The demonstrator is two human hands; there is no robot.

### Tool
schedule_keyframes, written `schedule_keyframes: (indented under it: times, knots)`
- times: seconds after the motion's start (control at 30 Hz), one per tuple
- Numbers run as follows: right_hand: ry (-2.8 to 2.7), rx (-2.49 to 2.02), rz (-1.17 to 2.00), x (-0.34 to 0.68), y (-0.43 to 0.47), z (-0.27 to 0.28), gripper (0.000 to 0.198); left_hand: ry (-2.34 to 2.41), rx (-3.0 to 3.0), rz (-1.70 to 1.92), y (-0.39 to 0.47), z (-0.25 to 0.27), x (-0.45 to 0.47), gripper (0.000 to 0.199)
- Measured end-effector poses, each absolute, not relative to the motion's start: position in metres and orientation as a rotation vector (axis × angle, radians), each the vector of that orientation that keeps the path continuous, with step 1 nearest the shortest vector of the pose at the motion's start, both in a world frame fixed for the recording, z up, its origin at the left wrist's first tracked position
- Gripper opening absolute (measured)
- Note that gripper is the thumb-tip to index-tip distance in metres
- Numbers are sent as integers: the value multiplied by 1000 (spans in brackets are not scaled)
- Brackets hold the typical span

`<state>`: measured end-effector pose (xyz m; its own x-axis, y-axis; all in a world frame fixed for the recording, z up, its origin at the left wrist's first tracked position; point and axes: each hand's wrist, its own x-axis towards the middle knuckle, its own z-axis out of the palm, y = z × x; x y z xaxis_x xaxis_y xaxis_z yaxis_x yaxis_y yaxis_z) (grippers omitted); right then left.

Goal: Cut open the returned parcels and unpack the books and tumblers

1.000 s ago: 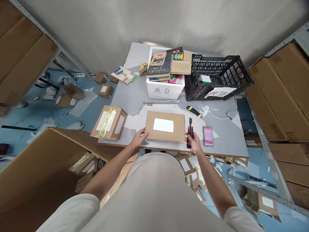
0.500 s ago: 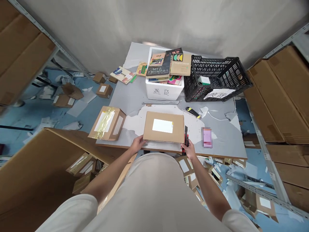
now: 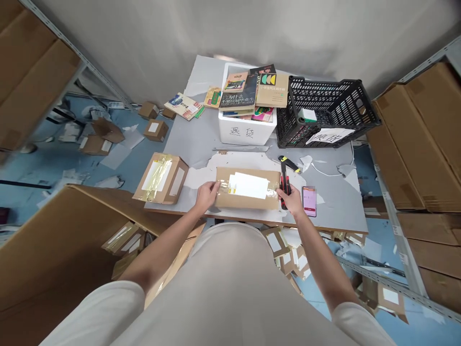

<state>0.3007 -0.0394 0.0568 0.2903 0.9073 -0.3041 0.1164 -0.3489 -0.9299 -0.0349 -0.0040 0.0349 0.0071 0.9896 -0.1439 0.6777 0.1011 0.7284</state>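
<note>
A brown cardboard box (image 3: pixel 223 199) lies in front of me near the table's front edge. Its upward face carries a white label and clear tape at both ends. My left hand (image 3: pixel 207 196) grips the box's left end, fingers closed on its edge. In my right hand (image 3: pixel 291 198) is a red and black utility knife (image 3: pixel 284 182), blade pointing away from me. The thumb and fingers of that hand also touch the box's right end. Just right of it, a phone (image 3: pixel 309 202) with a pink screen lies on the table. A yellow and black cutter (image 3: pixel 290 164) rests beyond the knife.
A taped carton (image 3: pixel 173 180) sits at the table's left edge. At the back stand a white foam box (image 3: pixel 248 134) heaped with books and a black plastic crate (image 3: pixel 331 115). Loose books (image 3: pixel 184 106) lie left of them. A large open carton (image 3: pixel 82 202) stands at lower left.
The box has been turned over, so a face with tape and a wider label now shows. Both hands have moved slightly farther from my body, and the knife has moved up with the right one.
</note>
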Motion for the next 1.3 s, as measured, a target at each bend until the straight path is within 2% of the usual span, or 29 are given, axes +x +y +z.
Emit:
schedule_keyframes:
  times: [0.13,0.23,0.27,0.33,0.43,0.63,0.77,1.3]
  knots:
    - [-1009,-1747,1012,301,-16,46,37,1707,1713,552,7,32,-23,49]
    - [-1127,-1843,910,308,-5,37,36,1732,1808,665,0,26,-16,71]
    - [-1180,-1878,881,310,-3,36,36,1727,1878,739,-3,24,-13,71]
    - [-1296,-1934,806,314,-2,39,34,1593,2089,829,-11,21,-7,56]
    - [-1577,-1886,623,309,2,57,34,1318,2353,735,-18,18,0,36]
    - [-2591,-1417,706,258,29,105,59,1323,2391,651,-16,15,4,37]
    - [-2983,-1358,594,224,46,116,67,1319,2393,673,-15,14,4,38]
    - [-3225,-1426,324,193,56,131,67,1350,2406,651,-14,14,5,36]
